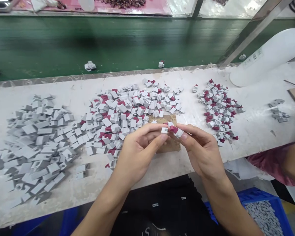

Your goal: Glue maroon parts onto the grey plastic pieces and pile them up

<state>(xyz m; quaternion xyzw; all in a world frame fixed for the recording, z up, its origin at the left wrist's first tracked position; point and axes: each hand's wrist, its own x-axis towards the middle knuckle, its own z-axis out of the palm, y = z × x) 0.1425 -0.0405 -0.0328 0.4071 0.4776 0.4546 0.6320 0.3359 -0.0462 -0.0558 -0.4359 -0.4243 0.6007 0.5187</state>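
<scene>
We see a white worktable (260, 131) under the brown board (170, 147), with a heap of grey blocks (39, 147) well to the board's left, a mixed grey-and-red heap (127, 108) beyond and left of it, a smaller heap (220, 108) to its right. Above the board we have the left hand (140, 150) pinching a pale block (164, 130) and the right hand (204, 150) pinching a grey-and-red piece (178, 132), fingers nearly closed; contact between the two, we can't tell.
</scene>
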